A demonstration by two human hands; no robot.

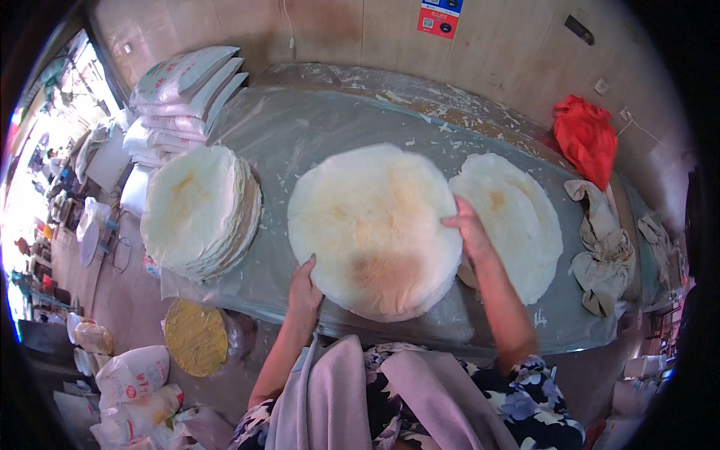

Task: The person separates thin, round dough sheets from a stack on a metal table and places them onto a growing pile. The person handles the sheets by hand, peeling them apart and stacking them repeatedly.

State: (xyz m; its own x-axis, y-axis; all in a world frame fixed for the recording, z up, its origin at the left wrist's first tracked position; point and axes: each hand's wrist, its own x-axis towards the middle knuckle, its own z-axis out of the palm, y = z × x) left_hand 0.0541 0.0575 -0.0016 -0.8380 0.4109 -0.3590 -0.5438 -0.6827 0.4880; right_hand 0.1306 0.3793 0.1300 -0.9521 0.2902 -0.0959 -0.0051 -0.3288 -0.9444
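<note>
Both hands grip a large round stack of thin flatbreads (pixel 374 225) with browned patches on top. My left hand (pixel 304 289) holds its lower left rim, the thumb showing at the edge. At the upper right rim is my right hand (pixel 468 229), thumb on the top face and fingers at the side. Farther right, flatbreads (pixel 509 230) lie spread on the plastic-covered table (pixel 320 121), partly behind my right forearm. A taller pile of flatbreads (pixel 194 211) stands to the left, its layered edges visible.
White printed sacks (pixel 180 95) are piled at the back left. A red bag (pixel 588 138) and crumpled cloths (pixel 602 247) lie at the right end. Dough scraps (pixel 394 97) litter the back edge. Below the left side stands a round container with a yellow top (pixel 196 337), near more sacks (pixel 135 377).
</note>
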